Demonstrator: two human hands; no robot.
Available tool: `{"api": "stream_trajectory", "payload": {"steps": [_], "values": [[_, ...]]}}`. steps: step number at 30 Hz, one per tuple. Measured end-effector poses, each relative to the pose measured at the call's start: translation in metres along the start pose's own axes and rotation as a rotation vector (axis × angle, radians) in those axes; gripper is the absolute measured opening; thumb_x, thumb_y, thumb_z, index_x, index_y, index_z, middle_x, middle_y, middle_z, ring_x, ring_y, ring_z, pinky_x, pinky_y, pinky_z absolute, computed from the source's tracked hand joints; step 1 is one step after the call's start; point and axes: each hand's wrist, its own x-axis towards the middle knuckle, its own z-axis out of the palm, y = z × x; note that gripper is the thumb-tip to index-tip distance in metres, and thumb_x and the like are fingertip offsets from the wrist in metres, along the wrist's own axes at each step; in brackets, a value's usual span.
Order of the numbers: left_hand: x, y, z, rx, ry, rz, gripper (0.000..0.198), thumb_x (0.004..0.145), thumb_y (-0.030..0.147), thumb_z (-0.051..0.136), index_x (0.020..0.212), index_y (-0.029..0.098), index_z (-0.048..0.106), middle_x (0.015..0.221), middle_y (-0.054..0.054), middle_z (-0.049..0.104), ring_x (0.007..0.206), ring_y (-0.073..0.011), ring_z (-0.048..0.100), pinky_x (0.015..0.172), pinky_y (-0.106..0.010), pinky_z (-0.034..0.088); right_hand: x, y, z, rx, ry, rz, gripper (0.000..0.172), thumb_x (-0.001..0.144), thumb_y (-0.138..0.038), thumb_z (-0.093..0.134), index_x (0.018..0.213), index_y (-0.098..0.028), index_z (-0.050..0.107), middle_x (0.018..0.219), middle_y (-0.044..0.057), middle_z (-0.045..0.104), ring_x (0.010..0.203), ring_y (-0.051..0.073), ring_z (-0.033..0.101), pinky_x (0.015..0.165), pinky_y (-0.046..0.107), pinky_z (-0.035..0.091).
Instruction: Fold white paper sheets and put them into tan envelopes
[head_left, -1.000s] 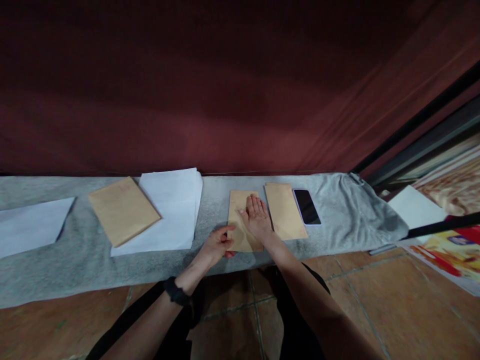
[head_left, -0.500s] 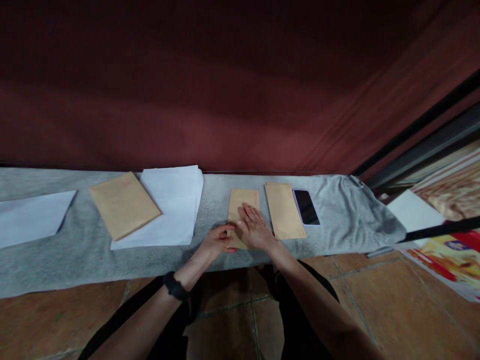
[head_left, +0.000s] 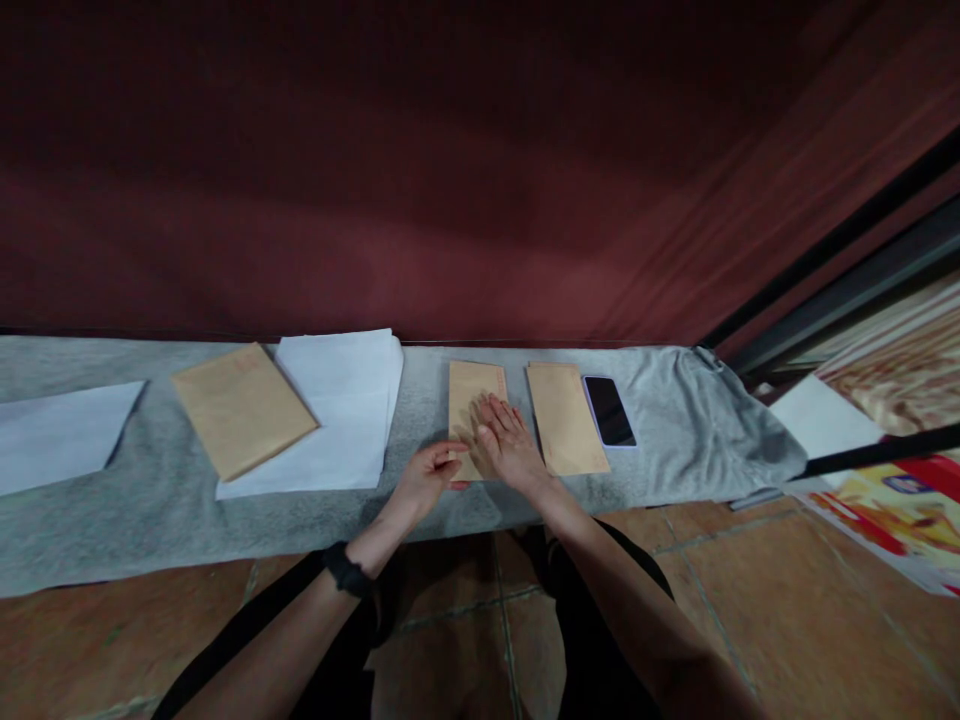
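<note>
One brown envelope (head_left: 466,385) lies on the grey cloth in front of me. My left hand (head_left: 427,478) pinches its lower left edge between thumb and fingers. Over the right part of that envelope, my right hand (head_left: 512,445) is spread with its fingers stretched out; whether the palm touches the paper is hard to tell. Just right of it lie a few stacked brown envelopes (head_left: 568,420), and beside them a dark-screened phone (head_left: 610,411) in a pale purple case.
White sheets (head_left: 345,400) lie to the left, partly under a thicker brown envelope stack (head_left: 244,410). Another white sheet (head_left: 64,430) is at the far left. Grey cloth (head_left: 697,430) covers the bench, against a dark red panel (head_left: 420,250).
The envelope between my hands has shifted slightly up and left. My right hand has lifted or slid a little, its fingers more spread, while my left hand keeps the lower left edge.
</note>
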Motion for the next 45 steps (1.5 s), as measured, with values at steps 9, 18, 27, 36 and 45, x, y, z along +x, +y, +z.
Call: {"api": "stream_trajectory", "payload": {"steps": [9, 18, 27, 36, 45], "values": [[0.004, -0.004, -0.002, 0.15, -0.006, -0.051, 0.038, 0.071, 0.029, 0.073, 0.108, 0.019, 0.068, 0.066, 0.005, 0.059, 0.05, -0.013, 0.061, 0.05, -0.026, 0.051, 0.008, 0.01, 0.017, -0.071, 0.0, 0.044, 0.055, 0.11, -0.039, 0.03, 0.157, -0.012, 0.038, 0.165, 0.013, 0.033, 0.155, 0.023, 0.028, 0.126, 0.044, 0.024], [0.012, -0.001, -0.006, 0.679, -0.029, 0.0, 0.038, 0.086, 0.017, 0.049, 0.121, 0.017, 0.064, 0.055, 0.008, 0.05, 0.041, -0.011, 0.05, 0.046, -0.022, 0.038, 0.024, 0.021, 0.029, -0.089, 0.065, 0.096, 0.06, 0.109, -0.04, 0.031, 0.158, -0.007, 0.034, 0.166, 0.018, 0.029, 0.156, 0.028, 0.026, 0.126, 0.05, 0.024], [0.003, 0.022, -0.007, 1.276, -0.033, 0.078, 0.042, 0.092, 0.026, 0.055, 0.134, 0.024, 0.06, 0.1, -0.007, 0.077, 0.09, -0.0233, 0.072, 0.075, -0.031, 0.049, -0.001, 0.012, 0.03, -0.077, 0.05, -0.072, 0.067, 0.107, -0.046, 0.039, 0.161, -0.008, 0.027, 0.167, 0.016, 0.027, 0.156, 0.026, 0.025, 0.129, 0.049, 0.02], [0.014, 0.014, -0.008, 1.137, 0.066, 0.495, 0.03, 0.099, 0.025, 0.042, 0.105, 0.021, 0.071, 0.102, -0.006, 0.075, 0.092, -0.0198, 0.071, 0.085, -0.032, 0.056, -0.044, 0.0, 0.023, -0.001, -0.077, -0.361, 0.067, 0.107, -0.051, 0.041, 0.16, -0.011, 0.03, 0.165, 0.015, 0.035, 0.155, 0.025, 0.027, 0.129, 0.047, 0.023], [0.043, -0.015, 0.006, 1.293, -0.002, 0.687, 0.049, 0.105, 0.039, 0.033, 0.145, 0.018, 0.054, 0.156, -0.01, 0.051, 0.149, -0.0233, 0.04, 0.124, -0.046, 0.033, -0.054, -0.008, -0.005, 0.213, -0.239, -0.539, 0.06, 0.097, -0.051, 0.063, 0.142, -0.012, 0.055, 0.151, 0.016, 0.056, 0.148, 0.024, 0.042, 0.124, 0.04, 0.029]]}}
